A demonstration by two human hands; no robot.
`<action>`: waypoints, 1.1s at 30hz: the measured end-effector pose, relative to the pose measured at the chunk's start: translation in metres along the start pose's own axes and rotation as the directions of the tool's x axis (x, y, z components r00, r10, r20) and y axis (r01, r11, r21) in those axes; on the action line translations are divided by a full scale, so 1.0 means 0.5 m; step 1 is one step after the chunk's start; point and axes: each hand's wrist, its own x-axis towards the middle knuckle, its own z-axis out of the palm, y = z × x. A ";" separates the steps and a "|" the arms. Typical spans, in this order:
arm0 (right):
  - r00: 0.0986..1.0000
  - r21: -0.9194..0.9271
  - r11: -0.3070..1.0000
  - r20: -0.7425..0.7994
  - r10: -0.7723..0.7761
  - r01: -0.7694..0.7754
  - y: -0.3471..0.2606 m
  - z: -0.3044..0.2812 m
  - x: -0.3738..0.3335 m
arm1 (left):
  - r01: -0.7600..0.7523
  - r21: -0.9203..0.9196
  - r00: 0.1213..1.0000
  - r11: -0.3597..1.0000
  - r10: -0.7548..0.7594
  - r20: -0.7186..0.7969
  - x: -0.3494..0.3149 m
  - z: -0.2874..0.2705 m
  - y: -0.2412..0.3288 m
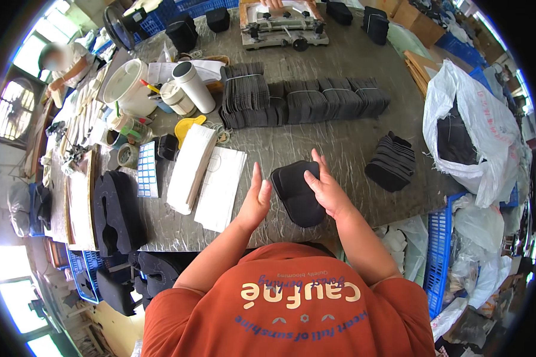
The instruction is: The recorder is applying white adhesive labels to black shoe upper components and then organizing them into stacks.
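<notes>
A stack of black, rounded pads (299, 199) is at the near middle of the table, just in front of me. My right hand (330, 193) holds its right side, with the thumb over the top face and the fingers along the edge. My left hand (256, 201) is held upright to the left of the stack. Its fingers are straight, nothing is in it, and a small gap parts it from the pads. To the right lies a leaning pile of similar black pieces (391, 162). Farther back, a long row of banded black bundles (321, 101) crosses the table.
White paper stacks (192, 169) lie left of my hands. Behind them stand a white bottle (193, 86), a tub (125, 88) and tape rolls (127, 156). A metal clamping frame (284, 33) sits at the far edge, another person's hand on it. A white sack (470, 131) stands right.
</notes>
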 end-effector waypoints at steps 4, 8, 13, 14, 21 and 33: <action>0.995 -0.096 0.995 0.102 0.022 -0.012 -0.024 0.010 0.011 | -0.047 0.204 0.990 0.978 0.019 0.137 0.037 0.005 0.031; 0.999 -0.113 0.993 -0.027 -0.018 0.015 -0.005 0.027 0.014 | -0.015 0.192 0.997 0.981 0.000 0.075 0.063 0.023 0.024; 0.999 -0.012 1.000 -0.046 -0.009 0.009 0.013 0.010 0.002 | -0.072 0.283 0.997 0.956 0.079 -0.013 0.061 0.028 0.025; 0.999 0.072 0.997 -0.043 0.005 -0.002 0.014 0.011 -0.002 | 0.007 0.230 1.000 0.973 -0.005 -0.007 0.057 0.033 0.028; 0.968 -0.345 0.926 -0.140 -0.211 0.152 -0.033 0.005 -0.031 | -0.092 0.299 0.992 0.950 0.114 -0.056 0.057 0.046 0.024; 0.881 -0.817 0.332 0.424 -0.208 0.472 -0.073 -0.019 -0.057 | 0.397 0.851 0.910 0.344 -0.030 -0.413 0.011 -0.210 -0.113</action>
